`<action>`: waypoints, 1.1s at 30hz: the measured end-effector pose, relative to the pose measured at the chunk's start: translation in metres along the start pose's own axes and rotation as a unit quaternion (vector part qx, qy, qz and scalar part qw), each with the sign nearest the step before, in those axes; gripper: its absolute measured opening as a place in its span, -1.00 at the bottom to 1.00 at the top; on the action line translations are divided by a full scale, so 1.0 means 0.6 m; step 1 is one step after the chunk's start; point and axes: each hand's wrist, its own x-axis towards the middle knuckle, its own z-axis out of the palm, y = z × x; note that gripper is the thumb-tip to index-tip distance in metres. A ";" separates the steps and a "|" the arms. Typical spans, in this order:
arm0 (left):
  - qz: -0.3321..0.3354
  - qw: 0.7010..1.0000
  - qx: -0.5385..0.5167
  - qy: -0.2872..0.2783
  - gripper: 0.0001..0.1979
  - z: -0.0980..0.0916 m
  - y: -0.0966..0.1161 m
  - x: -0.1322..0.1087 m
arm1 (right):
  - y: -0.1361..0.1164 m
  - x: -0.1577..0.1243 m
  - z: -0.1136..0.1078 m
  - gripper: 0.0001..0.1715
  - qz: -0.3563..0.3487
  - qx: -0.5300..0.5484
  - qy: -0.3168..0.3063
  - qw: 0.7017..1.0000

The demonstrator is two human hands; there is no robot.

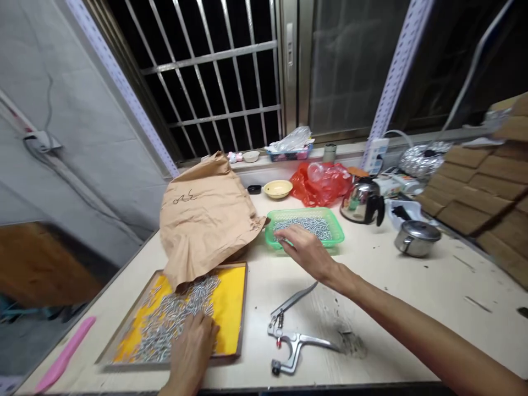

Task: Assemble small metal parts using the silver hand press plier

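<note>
My left hand point(190, 346) lies flat on a heap of small silver metal pins point(173, 316) in a yellow-lined tray point(233, 308) at the near left of the table. My right hand point(303, 247) reaches over the near edge of a green plastic basket point(337, 231) holding more silver pins point(307, 224); its fingers curl down into the pins, and whether they grip any is hidden. A brown paper bag point(206, 220) lies over the tray's far end.
Metal hand pliers point(291, 333) lie on the table between my arms. A pink flat tool point(64, 355) sits at the left edge. Behind stand a kettle point(363, 201), a steel pot point(416, 237), a yellow bowl point(278, 188), a red bag point(319, 181) and stacked cardboard point(482, 192).
</note>
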 end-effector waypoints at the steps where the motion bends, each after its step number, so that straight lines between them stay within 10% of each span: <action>1: -0.007 1.000 -0.003 -0.004 -0.67 0.003 -0.003 0.006 | 0.014 0.012 -0.012 -0.73 0.021 -0.036 0.000 0.999; 9: -0.031 0.995 -0.084 -0.052 -0.71 0.002 -0.038 0.037 | -0.001 -0.108 -0.029 -0.71 0.071 0.026 -0.134 0.988; 13: 0.003 0.982 -0.187 -0.017 -0.75 -0.025 0.012 0.019 | -0.037 -0.205 -0.028 -0.81 0.105 0.044 -0.272 0.956; 16: -0.010 0.942 -0.317 -0.105 -0.69 -0.044 0.078 0.009 | -0.049 -0.245 -0.029 -0.78 0.106 0.024 -0.328 0.939; 33: -0.054 0.865 -0.429 -0.256 -0.71 -0.052 0.180 0.005 | -0.040 -0.303 0.005 -0.88 0.088 -0.039 -0.242 0.966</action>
